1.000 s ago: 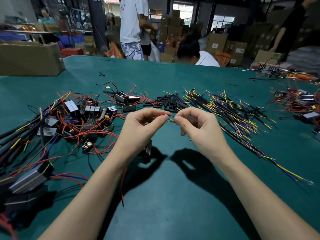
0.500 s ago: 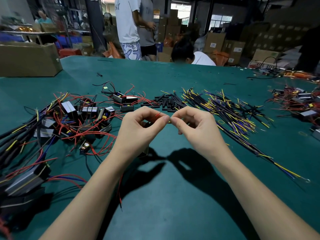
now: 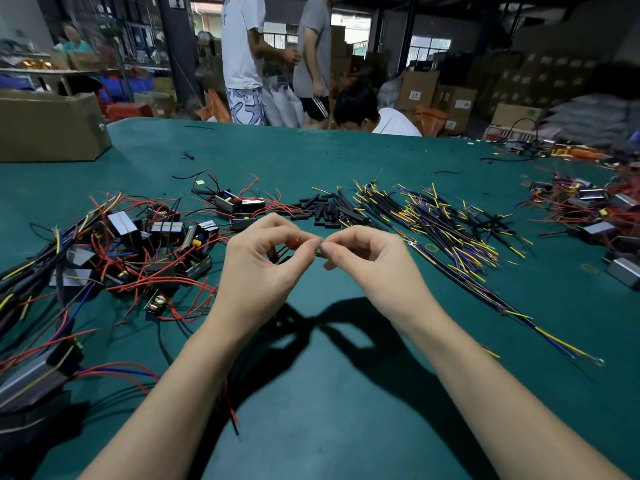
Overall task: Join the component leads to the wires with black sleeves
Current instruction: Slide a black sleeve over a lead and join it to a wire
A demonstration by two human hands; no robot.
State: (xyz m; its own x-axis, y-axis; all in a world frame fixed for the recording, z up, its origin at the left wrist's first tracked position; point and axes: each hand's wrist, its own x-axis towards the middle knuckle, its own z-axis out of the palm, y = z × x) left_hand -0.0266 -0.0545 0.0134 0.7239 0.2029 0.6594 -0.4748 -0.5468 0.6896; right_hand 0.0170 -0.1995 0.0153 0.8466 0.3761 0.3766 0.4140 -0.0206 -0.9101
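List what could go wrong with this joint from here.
1. The left hand and right hand pinch the red lead at the fingertips only; the joint itself is hidden, so a loose twist may go unnoticed.
2. A red wire dangles below the left wrist and might snag on the pile of components.
3. No black sleeve is visible on the held wires; it could get forgotten.

Table: green-covered worktop [image 3: 346, 393] fills the lower frame.
Upper left: brown cardboard box [image 3: 48, 128] on the table's far edge.
Upper right: stacked cartons [image 3: 436, 93] against a dim wall.
Top centre: bright windows [image 3: 349, 24].
Pillar: dark column [image 3: 180, 46], upper left.
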